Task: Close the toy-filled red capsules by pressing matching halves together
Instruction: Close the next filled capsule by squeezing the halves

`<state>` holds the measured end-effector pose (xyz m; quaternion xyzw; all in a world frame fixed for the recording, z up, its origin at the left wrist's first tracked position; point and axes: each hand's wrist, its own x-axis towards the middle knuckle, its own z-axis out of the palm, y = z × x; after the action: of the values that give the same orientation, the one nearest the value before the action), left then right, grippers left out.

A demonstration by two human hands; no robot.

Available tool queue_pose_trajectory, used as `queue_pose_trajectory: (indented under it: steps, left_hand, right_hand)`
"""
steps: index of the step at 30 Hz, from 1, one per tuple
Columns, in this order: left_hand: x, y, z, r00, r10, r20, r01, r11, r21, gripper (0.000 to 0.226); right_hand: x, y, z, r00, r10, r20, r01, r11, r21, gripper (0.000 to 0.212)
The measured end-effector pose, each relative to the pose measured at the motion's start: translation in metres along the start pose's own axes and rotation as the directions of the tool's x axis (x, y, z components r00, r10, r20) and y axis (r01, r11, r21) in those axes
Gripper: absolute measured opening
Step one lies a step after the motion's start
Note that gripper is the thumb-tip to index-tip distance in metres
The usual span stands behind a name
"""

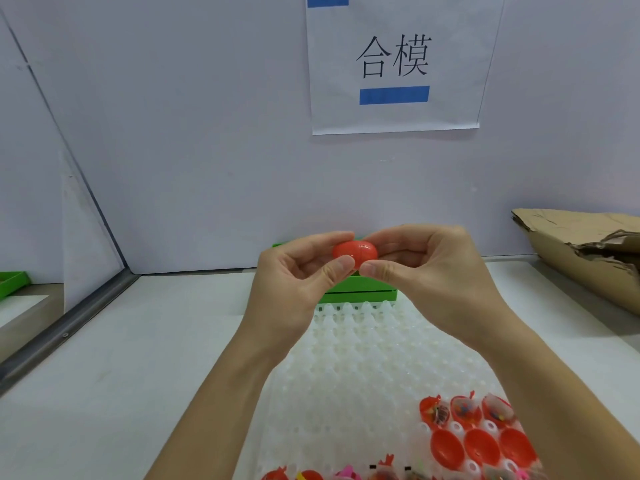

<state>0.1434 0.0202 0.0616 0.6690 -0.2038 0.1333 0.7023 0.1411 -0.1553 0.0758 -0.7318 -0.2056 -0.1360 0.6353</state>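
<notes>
Pinching from both ends, a closed red capsule is held by the left hand and right hand above the white tray.

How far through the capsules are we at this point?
Done: most of the white tray sits bare. In hand: both hands, left and right, pinch one red capsule, its halves together with a seam showing. Left: filled halves and empty red halves wait at the tray's near right, more along the bottom edge.

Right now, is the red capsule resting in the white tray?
No, both hands, left and right, hold the red capsule in the air above the white tray.
</notes>
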Motion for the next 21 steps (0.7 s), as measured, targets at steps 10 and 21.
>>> queue_pose_trajectory:
  steps: [10,21]
  left_hand:
    - [-0.002,0.0,0.006,0.998,0.032,-0.057,-0.031,0.999,0.021,0.034]
    - [-0.003,-0.001,0.02,0.98,0.069,-0.185,-0.038,0.985,0.17,0.03]
  right_hand:
    - [0.001,0.002,-0.001,0.997,-0.036,-0.061,0.034,0.999,-0.028,0.017]
    - [0.001,0.0,-0.004,0.998,-0.052,-0.045,0.046,0.992,-0.116,0.02]
